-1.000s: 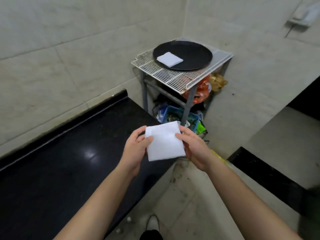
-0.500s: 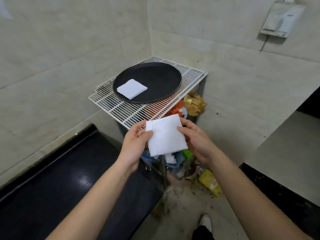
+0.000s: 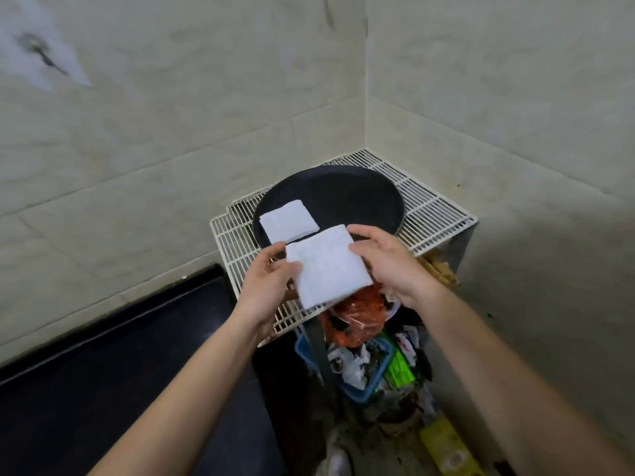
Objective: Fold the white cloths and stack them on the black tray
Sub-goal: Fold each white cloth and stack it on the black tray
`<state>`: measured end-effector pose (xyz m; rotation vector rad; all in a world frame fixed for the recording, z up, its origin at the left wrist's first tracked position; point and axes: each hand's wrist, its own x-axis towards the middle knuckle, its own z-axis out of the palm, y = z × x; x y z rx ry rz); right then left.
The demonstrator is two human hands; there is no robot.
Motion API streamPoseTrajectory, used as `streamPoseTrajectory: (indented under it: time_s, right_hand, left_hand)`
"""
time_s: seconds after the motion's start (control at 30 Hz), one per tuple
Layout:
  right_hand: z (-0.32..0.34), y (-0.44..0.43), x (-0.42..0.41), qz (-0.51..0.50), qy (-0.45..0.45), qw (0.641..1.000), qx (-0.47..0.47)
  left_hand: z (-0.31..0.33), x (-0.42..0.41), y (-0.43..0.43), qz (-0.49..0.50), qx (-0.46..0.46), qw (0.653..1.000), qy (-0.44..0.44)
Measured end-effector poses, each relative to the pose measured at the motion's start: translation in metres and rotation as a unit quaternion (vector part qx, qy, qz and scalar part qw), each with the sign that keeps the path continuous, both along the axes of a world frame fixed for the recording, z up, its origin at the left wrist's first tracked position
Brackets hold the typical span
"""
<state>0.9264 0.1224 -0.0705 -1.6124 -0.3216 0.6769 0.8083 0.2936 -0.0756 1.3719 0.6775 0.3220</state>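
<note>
- Folded white cloth (image 3: 328,266): pinched at 9 o'clock by the left hand (image 3: 266,283) and at 3 o'clock by the right hand (image 3: 388,266); kept flat, likely for a square landing.
- Location: over the black tray (image 3: 343,197) at its 6 o'clock rim; earlier, short of the wire rack (image 3: 433,214).
- Stacked cloth (image 3: 288,219): on the tray at 8 o'clock; unmoved.

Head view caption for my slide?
Left hand and right hand hold a folded cloth over the wire rack, near the black tray bearing another cloth.

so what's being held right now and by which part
A folded white cloth, held in the air by both hands. The left hand pinches its left edge and the right hand holds its right edge.
</note>
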Motion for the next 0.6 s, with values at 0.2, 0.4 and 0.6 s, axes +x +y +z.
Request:
streamPoseTrajectory:
  time_s: [0.2,0.4,0.6]
  right_hand:
    - [-0.009,0.05,0.054,0.028,0.038,0.999,-0.018]
    - [-0.015,0.123,0.099,0.049,0.005,0.997,-0.052]
    - [-0.031,0.168,0.128,0.036,-0.054,0.995,-0.082]
  left_hand:
    - [-0.002,0.044,0.045,0.055,-0.036,0.997,0.03]
    - [-0.011,0.084,0.104,0.11,0.011,0.993,0.034]
    - [-0.028,0.118,0.14,0.119,0.052,0.99,0.061]
